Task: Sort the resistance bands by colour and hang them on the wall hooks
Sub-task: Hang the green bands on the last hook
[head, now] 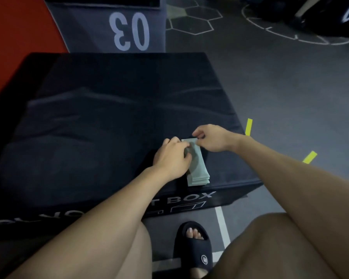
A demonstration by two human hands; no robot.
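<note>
A stack of several flat pale green resistance bands (197, 170) lies near the front right edge of a big black soft box (101, 121). My left hand (172, 156) rests on the stack's left side, its curled fingers gripping the bands. Just beyond it, my right hand (210, 138) pinches the far end of the top band between thumb and fingers. No wall hooks show in this view.
A second dark box marked "03" (129, 29) stands behind the black box. Red flooring (18, 37) runs along the left. Grey floor with white lines and yellow tape strips (248, 126) lies to the right. My foot in a black slide (193, 250) is below the box.
</note>
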